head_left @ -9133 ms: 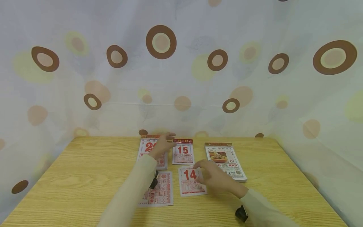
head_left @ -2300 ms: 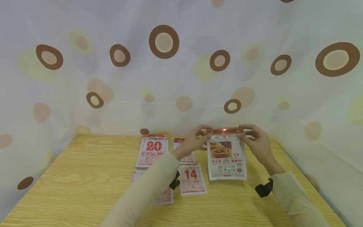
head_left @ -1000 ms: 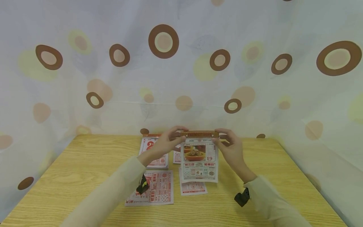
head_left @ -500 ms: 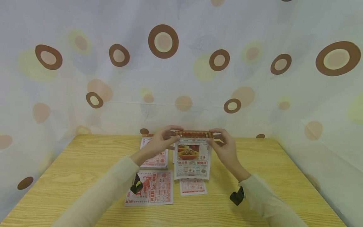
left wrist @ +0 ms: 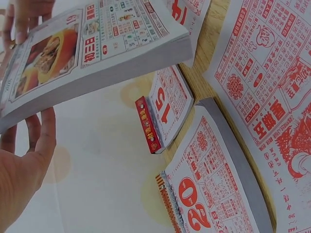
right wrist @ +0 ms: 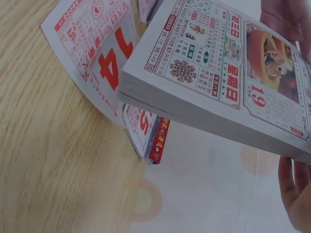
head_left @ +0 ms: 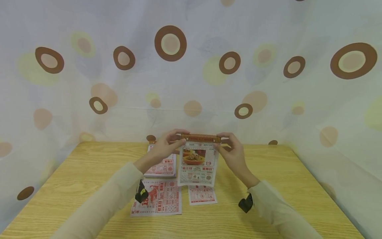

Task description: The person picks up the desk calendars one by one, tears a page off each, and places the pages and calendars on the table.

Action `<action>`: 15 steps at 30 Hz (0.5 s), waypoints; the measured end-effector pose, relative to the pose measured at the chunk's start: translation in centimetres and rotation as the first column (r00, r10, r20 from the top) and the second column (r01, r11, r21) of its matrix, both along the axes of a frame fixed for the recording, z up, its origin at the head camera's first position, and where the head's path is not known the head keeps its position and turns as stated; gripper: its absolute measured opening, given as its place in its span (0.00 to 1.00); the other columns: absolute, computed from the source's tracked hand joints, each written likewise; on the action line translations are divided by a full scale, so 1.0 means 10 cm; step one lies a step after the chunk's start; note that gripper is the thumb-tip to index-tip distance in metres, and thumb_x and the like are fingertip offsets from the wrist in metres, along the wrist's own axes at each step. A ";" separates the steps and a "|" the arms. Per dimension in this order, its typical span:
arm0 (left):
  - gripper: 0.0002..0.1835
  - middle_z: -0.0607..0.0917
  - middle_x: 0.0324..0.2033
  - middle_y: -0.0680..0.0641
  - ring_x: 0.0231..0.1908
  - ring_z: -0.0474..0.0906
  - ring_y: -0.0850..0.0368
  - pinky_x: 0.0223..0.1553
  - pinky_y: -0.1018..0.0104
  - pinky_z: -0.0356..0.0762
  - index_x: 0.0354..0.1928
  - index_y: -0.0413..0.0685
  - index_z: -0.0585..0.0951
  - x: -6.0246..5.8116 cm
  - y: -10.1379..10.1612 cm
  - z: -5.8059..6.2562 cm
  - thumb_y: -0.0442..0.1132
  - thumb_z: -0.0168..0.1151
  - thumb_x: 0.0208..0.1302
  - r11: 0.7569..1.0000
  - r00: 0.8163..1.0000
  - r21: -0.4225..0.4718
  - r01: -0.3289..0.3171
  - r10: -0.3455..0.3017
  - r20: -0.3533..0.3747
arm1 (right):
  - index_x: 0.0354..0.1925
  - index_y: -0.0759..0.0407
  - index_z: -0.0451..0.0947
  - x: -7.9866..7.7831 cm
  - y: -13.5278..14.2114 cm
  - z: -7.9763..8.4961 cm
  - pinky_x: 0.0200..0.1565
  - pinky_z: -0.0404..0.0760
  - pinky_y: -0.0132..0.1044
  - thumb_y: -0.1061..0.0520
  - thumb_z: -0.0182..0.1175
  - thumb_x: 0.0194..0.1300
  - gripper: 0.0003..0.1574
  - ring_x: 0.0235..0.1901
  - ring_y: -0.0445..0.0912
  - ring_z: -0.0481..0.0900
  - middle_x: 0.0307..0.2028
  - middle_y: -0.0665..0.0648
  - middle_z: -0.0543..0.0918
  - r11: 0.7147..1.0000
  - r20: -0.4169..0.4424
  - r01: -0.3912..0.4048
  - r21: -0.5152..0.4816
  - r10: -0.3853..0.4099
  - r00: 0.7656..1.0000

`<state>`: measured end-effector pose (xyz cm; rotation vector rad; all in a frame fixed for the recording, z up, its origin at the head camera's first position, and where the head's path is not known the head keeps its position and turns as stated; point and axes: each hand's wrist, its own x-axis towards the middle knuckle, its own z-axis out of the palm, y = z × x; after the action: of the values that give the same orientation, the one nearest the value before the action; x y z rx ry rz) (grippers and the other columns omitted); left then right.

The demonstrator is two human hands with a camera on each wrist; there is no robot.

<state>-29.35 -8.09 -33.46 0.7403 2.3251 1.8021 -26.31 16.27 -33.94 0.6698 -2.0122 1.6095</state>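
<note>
Both hands hold up a thick tear-off calendar (head_left: 197, 171) with a food picture and the number 19, well above the table. My left hand (head_left: 165, 145) pinches one end of its red-and-gold top binding, thumb in front. My right hand (head_left: 233, 154) grips the other end the same way. Behind it, hidden in the head view, a small calendar (left wrist: 167, 104) showing 15 appears in both wrist views. A larger calendar (head_left: 163, 168) numbered 20 lies partly behind my left hand. Under the held calendar's lower edge lies a torn-off sheet (head_left: 203, 196), marked 14 in the right wrist view.
Another loose red-printed sheet (head_left: 168, 199) lies sideways on the wooden table (head_left: 268, 205), in front of the calendar numbered 20. A pale curtain (head_left: 191, 83) with brown and yellow circles hangs behind the table and along its sides.
The food-picture calendar, lying at the right earlier, was picked up by both hands and carried left in front of the small calendar. Over the last half second it shifts slightly left and up.
</note>
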 end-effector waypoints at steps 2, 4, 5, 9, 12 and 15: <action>0.18 0.76 0.53 0.47 0.56 0.72 0.50 0.46 0.55 0.79 0.57 0.60 0.72 0.00 0.00 0.01 0.46 0.54 0.65 1.000 1.000 0.007 -0.010 0.010 0.003 | 0.47 0.75 0.69 0.00 -0.01 0.01 0.35 0.80 0.27 0.74 0.58 0.55 0.19 0.36 0.43 0.78 0.46 0.68 0.74 1.000 0.012 0.000 0.008 0.000 1.000; 0.18 0.76 0.54 0.46 0.56 0.72 0.49 0.46 0.54 0.79 0.57 0.59 0.72 0.00 0.00 0.01 0.46 0.55 0.65 1.000 1.000 0.014 -0.014 0.014 0.004 | 0.47 0.75 0.69 -0.01 -0.01 0.01 0.36 0.80 0.28 0.74 0.58 0.55 0.19 0.37 0.44 0.78 0.45 0.67 0.75 1.000 0.020 -0.001 0.013 0.001 1.000; 0.18 0.77 0.54 0.46 0.56 0.72 0.49 0.46 0.54 0.78 0.57 0.59 0.72 -0.01 0.00 0.01 0.46 0.54 0.65 1.000 1.000 0.017 -0.015 0.015 0.004 | 0.47 0.75 0.69 -0.01 -0.02 0.01 0.37 0.80 0.28 0.73 0.58 0.55 0.19 0.37 0.45 0.78 0.45 0.67 0.75 1.000 0.020 0.000 0.017 0.000 1.000; 0.19 0.77 0.54 0.46 0.56 0.72 0.50 0.47 0.53 0.78 0.58 0.57 0.72 -0.01 0.00 0.02 0.44 0.54 0.65 0.999 1.000 0.029 -0.027 0.026 0.015 | 0.48 0.76 0.68 -0.01 -0.02 0.02 0.39 0.79 0.29 0.73 0.58 0.56 0.20 0.37 0.41 0.77 0.45 0.67 0.75 0.999 0.016 -0.001 0.034 0.001 1.000; 0.19 0.78 0.54 0.46 0.55 0.73 0.50 0.47 0.53 0.78 0.58 0.57 0.72 -0.01 0.01 0.02 0.44 0.54 0.65 0.999 0.999 0.035 -0.038 0.037 0.024 | 0.49 0.77 0.67 0.00 -0.03 0.03 0.40 0.78 0.28 0.73 0.58 0.56 0.21 0.38 0.41 0.77 0.46 0.69 0.74 0.999 0.011 -0.003 0.043 0.003 1.000; 0.18 0.78 0.54 0.46 0.55 0.73 0.51 0.47 0.53 0.78 0.58 0.58 0.72 -0.01 0.01 0.03 0.44 0.54 0.66 0.998 0.999 0.038 -0.044 0.043 0.031 | 0.50 0.77 0.66 0.01 -0.03 0.05 0.42 0.78 0.28 0.72 0.58 0.56 0.22 0.40 0.45 0.76 0.48 0.69 0.73 0.998 0.009 0.003 0.056 -0.003 1.000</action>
<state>-29.43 -7.99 -33.16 0.6682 2.3116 1.8677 -26.24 15.95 -33.46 0.6805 -2.0709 1.5620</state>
